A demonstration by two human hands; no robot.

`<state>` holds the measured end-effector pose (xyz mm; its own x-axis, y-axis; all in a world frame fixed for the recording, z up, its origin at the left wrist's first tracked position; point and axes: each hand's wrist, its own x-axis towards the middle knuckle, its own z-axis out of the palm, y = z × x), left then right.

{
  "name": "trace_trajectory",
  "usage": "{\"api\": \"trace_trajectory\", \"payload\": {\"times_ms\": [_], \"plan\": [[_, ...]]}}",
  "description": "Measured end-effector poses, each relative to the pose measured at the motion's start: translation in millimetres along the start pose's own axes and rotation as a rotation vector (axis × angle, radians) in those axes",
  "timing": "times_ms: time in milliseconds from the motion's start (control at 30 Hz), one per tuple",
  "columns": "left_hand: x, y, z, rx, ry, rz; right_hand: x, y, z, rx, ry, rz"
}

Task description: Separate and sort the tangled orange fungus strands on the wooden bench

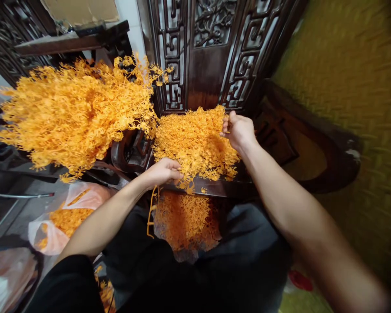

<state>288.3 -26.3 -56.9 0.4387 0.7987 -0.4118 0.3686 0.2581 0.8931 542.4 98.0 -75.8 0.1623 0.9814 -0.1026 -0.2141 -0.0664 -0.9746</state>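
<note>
A heap of small orange plastic-looking sprigs (192, 134) covers the seat of a dark carved wooden chair. My left hand (165, 172) is at the heap's front left edge, its fingers closed on an orange sprig, with a thin orange stem hanging below. At the heap's right edge is my right hand (240, 130), fingers curled together; what they hold, if anything, is hidden. A larger bundle of orange sprigs (81, 113) rests at the left. Between my knees, below the seat, sits an open bag (185, 221) with more orange pieces.
The carved chair back (207, 71) rises behind the heap, and a curved wooden armrest (339, 174) stands at the right. A plastic bag of orange pieces (52, 230) lies at the lower left. A cardboard piece (81, 13) rests on wood at the upper left.
</note>
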Motion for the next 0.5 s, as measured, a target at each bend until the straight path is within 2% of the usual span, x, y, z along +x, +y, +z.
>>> {"api": "trace_trajectory", "payload": {"times_ms": [67,133,233,367,400,433,467,500], "plan": [[-1,-6,-4.0,0.031,0.034,-0.003,-5,2,-9,-0.023,-0.137,0.015],[-1,-10,-7.7,0.063,0.045,-0.011,-18,6,-8,-0.060,-0.310,-0.009],[1,-12,-9.7,0.103,-0.018,-0.022,-41,10,8,-0.176,-0.539,-0.071],[1,-6,-6.4,0.211,-0.156,-0.004,-56,14,31,-0.509,-0.937,-0.164],[-1,-4,-4.9,0.244,-0.175,0.017,-54,15,34,-0.549,-0.972,-0.190],[-3,-1,-3.2,0.273,-0.192,0.038,-49,15,34,-0.547,-0.933,-0.210],[-5,1,-1.2,0.291,-0.213,0.050,-41,14,32,-0.508,-0.834,-0.218],[-8,3,0.8,0.299,-0.235,0.052,-31,13,28,-0.431,-0.669,-0.212]]}}
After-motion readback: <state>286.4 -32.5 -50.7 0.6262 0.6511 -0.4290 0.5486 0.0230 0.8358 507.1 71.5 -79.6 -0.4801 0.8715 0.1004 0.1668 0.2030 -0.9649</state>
